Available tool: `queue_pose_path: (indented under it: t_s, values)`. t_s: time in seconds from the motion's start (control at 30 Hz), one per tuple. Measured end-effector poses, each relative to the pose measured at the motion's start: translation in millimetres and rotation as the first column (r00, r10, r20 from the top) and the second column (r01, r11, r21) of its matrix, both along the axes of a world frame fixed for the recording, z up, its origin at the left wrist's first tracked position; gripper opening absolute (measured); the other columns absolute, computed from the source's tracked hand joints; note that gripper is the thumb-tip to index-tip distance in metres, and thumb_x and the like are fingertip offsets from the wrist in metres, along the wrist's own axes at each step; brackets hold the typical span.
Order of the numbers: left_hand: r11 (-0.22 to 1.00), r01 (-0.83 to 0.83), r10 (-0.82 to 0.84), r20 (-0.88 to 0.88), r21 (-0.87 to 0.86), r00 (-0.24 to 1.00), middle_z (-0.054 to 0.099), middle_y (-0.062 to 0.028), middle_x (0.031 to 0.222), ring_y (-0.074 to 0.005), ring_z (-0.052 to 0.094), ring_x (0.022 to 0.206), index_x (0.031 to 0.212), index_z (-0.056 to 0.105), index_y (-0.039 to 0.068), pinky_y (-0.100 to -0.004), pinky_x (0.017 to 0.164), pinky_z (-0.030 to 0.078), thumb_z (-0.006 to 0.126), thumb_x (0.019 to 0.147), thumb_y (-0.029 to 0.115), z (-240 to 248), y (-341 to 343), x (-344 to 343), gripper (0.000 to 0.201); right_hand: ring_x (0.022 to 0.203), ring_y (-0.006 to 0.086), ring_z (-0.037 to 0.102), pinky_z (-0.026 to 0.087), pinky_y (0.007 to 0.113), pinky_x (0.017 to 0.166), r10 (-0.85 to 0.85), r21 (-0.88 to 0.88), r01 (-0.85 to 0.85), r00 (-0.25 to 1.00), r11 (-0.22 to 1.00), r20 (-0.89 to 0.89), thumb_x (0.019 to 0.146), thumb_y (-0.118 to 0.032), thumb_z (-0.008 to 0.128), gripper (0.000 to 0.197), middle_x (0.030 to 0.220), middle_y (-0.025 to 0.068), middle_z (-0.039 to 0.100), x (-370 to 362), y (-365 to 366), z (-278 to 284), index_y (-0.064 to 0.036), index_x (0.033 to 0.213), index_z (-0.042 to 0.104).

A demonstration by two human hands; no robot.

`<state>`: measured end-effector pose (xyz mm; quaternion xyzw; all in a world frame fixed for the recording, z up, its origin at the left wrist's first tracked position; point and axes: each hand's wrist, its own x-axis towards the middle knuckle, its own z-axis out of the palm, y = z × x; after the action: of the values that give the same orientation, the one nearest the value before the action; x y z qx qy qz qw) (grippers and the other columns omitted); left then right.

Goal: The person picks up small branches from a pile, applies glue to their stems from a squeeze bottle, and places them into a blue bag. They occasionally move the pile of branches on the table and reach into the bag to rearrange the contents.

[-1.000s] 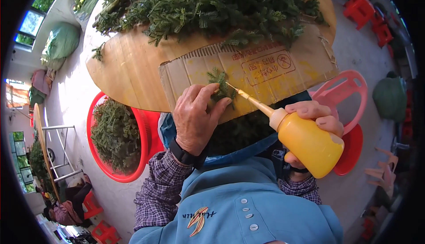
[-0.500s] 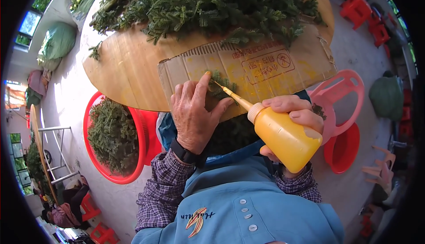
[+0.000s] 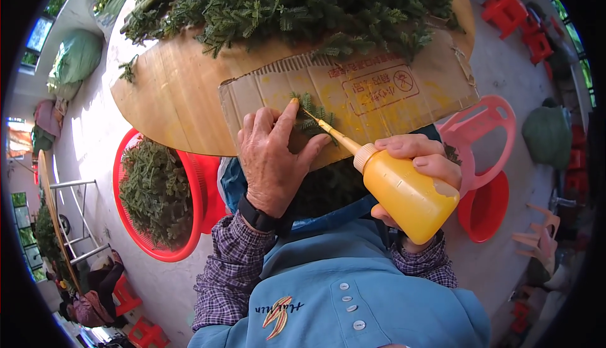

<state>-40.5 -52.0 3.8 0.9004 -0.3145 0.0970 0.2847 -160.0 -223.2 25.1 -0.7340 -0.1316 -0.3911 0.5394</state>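
Note:
A small green fir sprig (image 3: pixel 307 102) lies on a flattened piece of cardboard (image 3: pixel 252 92) stained with yellow. My left hand (image 3: pixel 266 159) pins it there, index fingertip at its far end and thumb at its near end; the other fingers are curled. In my right hand (image 3: pixel 429 159) is a squeeze bottle (image 3: pixel 410 196) full of yellow liquid, tilted so that its long thin nozzle touches or nearly touches the sprig. Fingers wrap the bottle from above, and part of the thumb shows below.
Fir branches (image 3: pixel 284 13) are heaped across the far side of the round wooden table (image 3: pixel 158 95). At left stands a red basket (image 3: pixel 197 203) of cut sprigs. A pink plastic chair (image 3: pixel 505 127) and a red bucket (image 3: pixel 486 209) are at right. Another person (image 3: pixel 88 304) sits at lower left.
The view has shifted slightly. Both hands keep their hold, and the nozzle tip has moved a little along the sprig toward its far end.

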Motion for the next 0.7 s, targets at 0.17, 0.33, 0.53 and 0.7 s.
queue_pose_path:
  t_s: [0.17, 0.33, 0.53, 0.7]
  values:
    - [1.0, 0.01, -0.01, -0.038, 0.011, 0.999, 0.056, -0.0084, 0.096, -0.0282, 0.053, 0.095, 0.121, 0.066, 0.005, -0.041, 0.083, 0.043, 0.085, 0.07, 0.036, 3, 0, 0, 0.062, 0.101, 0.0322, 0.065, 0.057, 0.043, 0.086, 0.002, 0.022, -0.002, 1.0, 1.0, 0.003, 0.077, -0.024, 0.087, 0.061, 0.116, 0.0164, 0.059, -9, 0, 3, -0.0101, 0.116, 0.043]
    - [0.999, 0.039, -0.04, -0.053, -0.006, 0.998, 0.057, -0.009, 0.096, -0.0285, 0.054, 0.095, 0.12, 0.067, 0.004, -0.0413, 0.084, 0.043, 0.081, 0.075, 0.031, 6, 2, 0, 0.054, 0.101, 0.032, 0.065, 0.058, 0.044, 0.086, -0.005, 0.048, 0.006, 1.0, 0.999, -0.024, 0.077, -0.023, 0.087, 0.061, 0.116, 0.016, 0.059, -17, 1, 1, -0.0103, 0.116, 0.043]
    - [0.999, 0.031, -0.033, -0.048, -0.04, 0.998, 0.057, -0.0095, 0.097, -0.0284, 0.054, 0.094, 0.121, 0.067, 0.004, -0.0412, 0.085, 0.042, 0.074, 0.082, 0.025, 3, 3, 0, 0.045, 0.101, 0.0347, 0.064, 0.057, 0.044, 0.086, -0.007, 0.039, 0.008, 0.999, 0.999, -0.033, 0.076, -0.029, 0.088, 0.065, 0.117, 0.0169, 0.057, -28, -3, -3, -0.0113, 0.118, 0.042]
    - [0.998, 0.033, -0.034, -0.015, -0.044, 0.999, 0.057, -0.0095, 0.096, -0.028, 0.054, 0.094, 0.121, 0.068, 0.004, -0.0408, 0.085, 0.042, 0.074, 0.083, 0.025, -1, 2, -1, 0.043, 0.099, 0.0361, 0.063, 0.056, 0.044, 0.085, -0.003, 0.03, 0.004, 0.999, 1.0, -0.034, 0.076, -0.032, 0.088, 0.067, 0.116, 0.0174, 0.057, -35, -5, -4, -0.011, 0.119, 0.041]
